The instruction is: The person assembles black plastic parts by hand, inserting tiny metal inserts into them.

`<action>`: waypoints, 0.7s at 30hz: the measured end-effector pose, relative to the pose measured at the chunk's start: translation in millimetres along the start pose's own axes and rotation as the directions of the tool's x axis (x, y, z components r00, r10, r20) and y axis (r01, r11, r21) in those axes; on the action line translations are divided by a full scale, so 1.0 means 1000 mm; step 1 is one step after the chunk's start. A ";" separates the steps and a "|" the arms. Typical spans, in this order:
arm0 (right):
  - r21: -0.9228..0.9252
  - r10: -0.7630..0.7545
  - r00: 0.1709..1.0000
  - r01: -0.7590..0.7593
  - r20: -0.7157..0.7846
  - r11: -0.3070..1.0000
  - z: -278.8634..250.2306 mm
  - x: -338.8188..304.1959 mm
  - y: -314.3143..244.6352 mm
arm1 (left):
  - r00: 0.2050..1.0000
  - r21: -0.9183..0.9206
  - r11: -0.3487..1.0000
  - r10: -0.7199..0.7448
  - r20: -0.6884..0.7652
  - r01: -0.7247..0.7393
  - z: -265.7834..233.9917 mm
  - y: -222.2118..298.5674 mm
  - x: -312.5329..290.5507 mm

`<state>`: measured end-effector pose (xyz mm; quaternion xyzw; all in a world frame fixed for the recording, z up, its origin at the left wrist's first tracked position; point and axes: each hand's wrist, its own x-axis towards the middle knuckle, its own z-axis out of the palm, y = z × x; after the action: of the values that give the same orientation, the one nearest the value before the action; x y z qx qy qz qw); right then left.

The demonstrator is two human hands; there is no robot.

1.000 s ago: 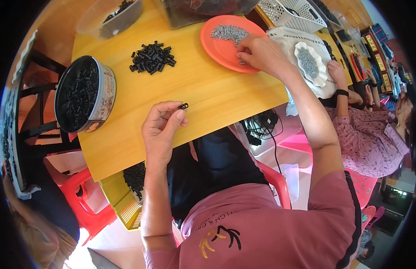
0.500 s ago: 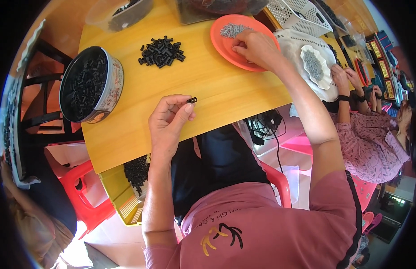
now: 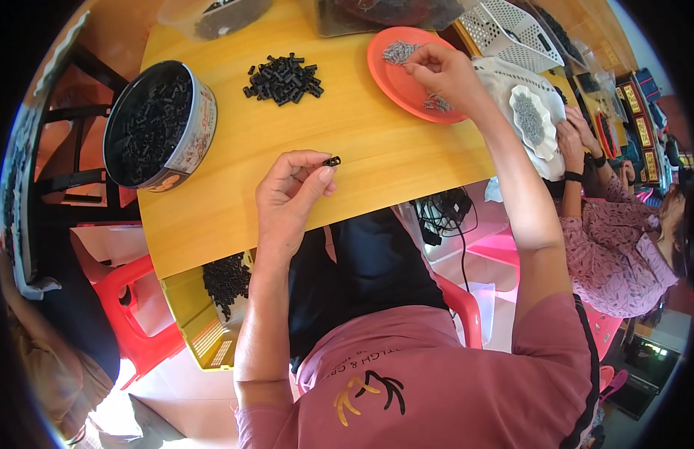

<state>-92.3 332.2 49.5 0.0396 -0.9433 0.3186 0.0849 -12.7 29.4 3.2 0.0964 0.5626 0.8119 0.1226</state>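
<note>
My left hand (image 3: 291,191) is closed over the near part of the table, pinching a small black plastic fitting (image 3: 332,161) with holes in it between thumb and index finger. Over the red plate (image 3: 388,84) at the back right, my right hand (image 3: 453,81) has its thumb and fingertips pressed together. Whatever they hold, if anything, is too small to make out. On that plate lie one heap of small grey screw-like pieces (image 3: 399,52) and a smaller grey cluster (image 3: 436,103) beneath the hand. A loose pile of black fittings (image 3: 283,79) rests at the table's far middle.
A round tin (image 3: 197,138) full of black fittings stands at the table's left edge. Clear bins line the far edge. Rightward are a white basket (image 3: 511,34) and a scalloped dish (image 3: 545,146) of grey pieces, near another person's hands (image 3: 571,138). A yellow crate (image 3: 190,318) sits below left.
My right hand has lifted slightly from the plate, uncovering the smaller grey cluster. My left hand still pinches the black fitting. The whole view has shifted a little.
</note>
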 end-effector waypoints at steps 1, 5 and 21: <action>0.273 0.084 0.995 -0.097 0.057 0.957 -0.003 0.000 0.001 | 1.000 0.001 1.000 0.001 0.006 -0.001 0.001 0.000 0.000; 0.692 0.107 0.984 -0.177 0.143 0.700 -0.007 -0.007 -0.006 | 1.000 -0.008 1.000 0.004 0.001 -0.004 0.000 0.000 0.000; 0.705 -0.048 0.997 -0.014 0.068 0.709 -0.018 -0.026 -0.043 | 1.000 -0.003 1.000 0.012 -0.003 -0.012 0.000 0.000 0.000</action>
<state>-58.8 309.1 84.2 0.0907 -0.7525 0.6517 0.0281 -12.4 29.6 3.0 0.0981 0.5609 0.8137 0.1170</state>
